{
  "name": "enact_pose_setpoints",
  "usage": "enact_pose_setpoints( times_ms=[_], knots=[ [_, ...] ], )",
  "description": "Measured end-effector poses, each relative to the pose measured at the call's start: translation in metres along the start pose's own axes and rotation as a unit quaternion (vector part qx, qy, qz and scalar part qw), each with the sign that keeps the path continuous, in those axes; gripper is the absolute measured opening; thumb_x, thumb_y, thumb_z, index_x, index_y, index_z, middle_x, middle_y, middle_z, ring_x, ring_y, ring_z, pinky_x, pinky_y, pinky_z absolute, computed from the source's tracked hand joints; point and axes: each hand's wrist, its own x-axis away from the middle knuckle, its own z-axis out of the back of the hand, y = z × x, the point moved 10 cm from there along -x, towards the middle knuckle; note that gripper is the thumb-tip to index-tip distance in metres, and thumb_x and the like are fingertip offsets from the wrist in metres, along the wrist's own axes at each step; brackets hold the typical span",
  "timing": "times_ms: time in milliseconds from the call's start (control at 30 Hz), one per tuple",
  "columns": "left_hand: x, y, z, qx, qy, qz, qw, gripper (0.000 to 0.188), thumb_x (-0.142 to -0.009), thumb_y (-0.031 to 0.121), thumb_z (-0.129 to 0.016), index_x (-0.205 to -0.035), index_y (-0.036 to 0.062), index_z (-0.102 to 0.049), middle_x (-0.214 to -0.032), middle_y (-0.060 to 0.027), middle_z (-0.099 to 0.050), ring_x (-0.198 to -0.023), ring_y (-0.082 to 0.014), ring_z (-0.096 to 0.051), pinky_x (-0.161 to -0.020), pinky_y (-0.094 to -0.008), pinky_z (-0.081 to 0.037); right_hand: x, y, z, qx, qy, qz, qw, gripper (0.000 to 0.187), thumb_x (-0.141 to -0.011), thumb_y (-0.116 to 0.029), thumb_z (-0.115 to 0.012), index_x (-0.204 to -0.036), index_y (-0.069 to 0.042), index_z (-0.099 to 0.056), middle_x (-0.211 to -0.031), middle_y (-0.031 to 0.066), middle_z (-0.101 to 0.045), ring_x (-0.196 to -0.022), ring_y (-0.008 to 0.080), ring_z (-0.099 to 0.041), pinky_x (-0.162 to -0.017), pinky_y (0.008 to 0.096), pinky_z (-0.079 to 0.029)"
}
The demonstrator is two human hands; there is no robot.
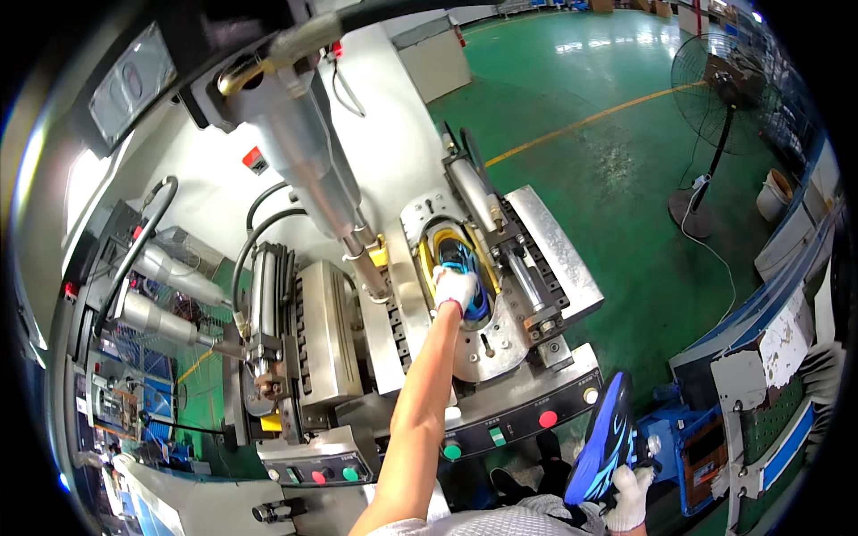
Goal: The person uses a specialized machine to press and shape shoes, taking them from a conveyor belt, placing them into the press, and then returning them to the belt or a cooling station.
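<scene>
My left hand (pixel 455 288), in a white glove, reaches forward into a metal press and grips a black and blue shoe (pixel 477 305). That shoe sits in the yellow-lined cavity (pixel 427 250) of the machine's bed, and my fingers partly cover it. Down at the lower right, my right hand (pixel 629 498), also gloved in white, holds another black and blue shoe (pixel 601 447) by one end. Its blue sole is turned to the left and it stands nearly upright, clear of the machine.
A thick metal press cylinder (pixel 308 161) hangs left of the cavity. Along the machine's front runs a panel with a red button (pixel 548 419) and a green button (pixel 452 451). Blue crates (pixel 693 447) stand at the right, and a black floor fan (pixel 726 89) farther off.
</scene>
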Motion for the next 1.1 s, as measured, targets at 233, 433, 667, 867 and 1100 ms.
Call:
enact_pose_setpoints(
  times_ms=[233,433,667,867,1100],
  knots=[
    [0.055,0.004,0.092,0.281,-0.132,-0.038,0.95,0.031,-0.082,0.014,-0.08,-0.107,-0.0016,-0.074,-0.094,-0.0079,-0.074,-0.077,-0.0132,-0.067,-0.067,-0.0315,-0.055,-0.039,-0.049,-0.04,0.385,-0.01,0.335,0.86,0.043,-0.073,-0.002,-0.072,-0.115,-0.009,-0.071,-0.094,0.0166,-0.063,-0.083,0.0328,-0.062,-0.07,0.0432,-0.049],
    [0.24,-0.058,0.224,0.299,-0.106,-0.064,0.946,0.051,-0.084,0.009,-0.077,-0.132,0.0007,-0.061,-0.115,-0.0059,-0.071,-0.1,-0.012,-0.065,-0.09,-0.0308,-0.054,-0.177,-0.056,-0.239,0.161,-0.204,0.062,0.964,0.043,-0.09,-0.021,-0.081,-0.121,0.004,-0.064,-0.108,0.0081,-0.07,-0.096,0.0136,-0.068,-0.083,0.0322,-0.057],
    [0.435,-0.25,0.252,0.255,-0.123,0.134,0.95,0.077,-0.079,0.022,-0.084,-0.146,0.0017,-0.051,-0.135,-0.0148,-0.062,-0.123,-0.0293,-0.059,-0.11,-0.043,-0.045,-0.411,0.028,-0.384,0.686,-0.033,0.283,0.669,0.063,-0.081,-0.051,-0.073,-0.117,0.001,-0.066,-0.112,0.0242,-0.072,-0.111,0.038,-0.069,-0.094,0.0453,-0.054],
    [0.592,-0.37,0.264,0.084,0.059,0.453,0.885,0.088,-0.075,0.03,-0.084,-0.15,0.0054,-0.044,-0.133,-0.0217,-0.065,-0.123,-0.0365,-0.063,-0.107,-0.0459,-0.048,-0.453,0.031,-0.359,0.748,-0.063,0.297,0.59,0.063,-0.086,-0.059,-0.062,-0.105,0.0,-0.072,-0.112,0.0276,-0.072,-0.107,0.0446,-0.069,-0.091,0.0512,-0.053],
    [0.607,-0.489,0.212,0.093,0.219,0.46,0.856,0.084,-0.077,0.025,-0.079,-0.151,0.0113,-0.043,-0.141,-0.0223,-0.058,-0.127,-0.0422,-0.058,-0.11,-0.0468,-0.044,-0.457,0.055,-0.382,0.705,-0.165,0.25,0.643,0.071,-0.083,-0.05,-0.075,-0.124,0.006,-0.067,-0.127,0.0268,-0.069,-0.116,0.0385,-0.068,-0.1,0.0459,-0.05]
  ],
)
